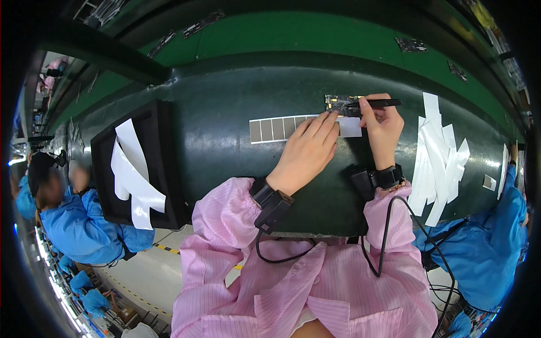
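A dark circuit board (333, 105) with gold and silver parts lies on the green bench, ahead of my hands. My left hand (304, 149) rests flat with its fingers stretched out over a strip of grey rectangular stickers on white backing (273, 129). Its fingertips reach the near edge of the board. Bare white backing shows at the strip's right end. Between thumb and fingers, my right hand (384, 127) pinches black tweezers (387, 103), their tip over the board. Whether the tip grips anything is too small to tell.
Left of me, a black tray (177, 169) holds loose white strips (132, 169). More white strips (434, 163) are heaped on the right. Beyond the bench runs a green belt (315, 34) carrying several boards. People in blue (84, 225) sit on both sides. A black cable (389, 225) hangs from my right wrist.
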{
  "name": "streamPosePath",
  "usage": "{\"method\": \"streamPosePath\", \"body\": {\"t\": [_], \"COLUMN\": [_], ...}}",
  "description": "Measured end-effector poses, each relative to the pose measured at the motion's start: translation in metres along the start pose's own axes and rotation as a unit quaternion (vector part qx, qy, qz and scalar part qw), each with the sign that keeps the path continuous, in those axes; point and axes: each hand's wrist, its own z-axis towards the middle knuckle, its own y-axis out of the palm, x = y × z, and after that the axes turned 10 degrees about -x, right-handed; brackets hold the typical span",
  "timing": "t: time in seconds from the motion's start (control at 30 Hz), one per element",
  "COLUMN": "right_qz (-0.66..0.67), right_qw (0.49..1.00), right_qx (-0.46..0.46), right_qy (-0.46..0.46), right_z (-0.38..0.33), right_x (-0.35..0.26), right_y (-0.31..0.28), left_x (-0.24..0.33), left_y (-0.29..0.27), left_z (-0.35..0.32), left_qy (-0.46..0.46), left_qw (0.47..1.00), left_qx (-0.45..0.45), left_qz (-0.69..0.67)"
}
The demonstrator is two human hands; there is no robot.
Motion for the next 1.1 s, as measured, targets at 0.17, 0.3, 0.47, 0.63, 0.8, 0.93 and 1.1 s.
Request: {"method": "streamPosePath", "body": {"t": [0.17,0.3,0.47,0.63,0.8,0.93,1.1], "right_qz": [0.029,-0.007,-0.046,-0.045,-0.041,0.005,0.088], "right_qw": [0.999,0.998,0.995,0.994,0.994,0.995,0.990], "right_qx": [-0.040,-0.064,-0.086,-0.099,-0.098,-0.098,-0.094], "right_qy": [0.023,0.022,0.010,-0.001,0.013,0.032,0.058], "right_z": [-0.003,-0.008,-0.009,-0.009,-0.009,-0.009,-0.006], "right_x": [-0.008,-0.007,-0.002,-0.002,0.000,0.005,0.009], "right_y": [-0.008,-0.004,0.000,0.001,0.002,0.002,-0.001], "left_x": [0.003,0.007,0.009,0.009,0.008,0.008,0.008], "left_y": [-0.005,-0.002,-0.002,-0.001,0.000,-0.002,-0.002], "left_z": [-0.002,-0.011,-0.011,-0.011,-0.011,-0.011,-0.010], "left_qy": [0.006,0.022,0.017,0.017,0.016,0.019,0.019], "left_qw": [1.000,0.998,0.998,0.999,0.999,0.998,0.998], "left_qx": [0.016,0.001,-0.003,-0.005,-0.010,-0.011,-0.011], "left_qz": [-0.018,-0.053,-0.057,-0.050,-0.050,-0.053,-0.058]}}
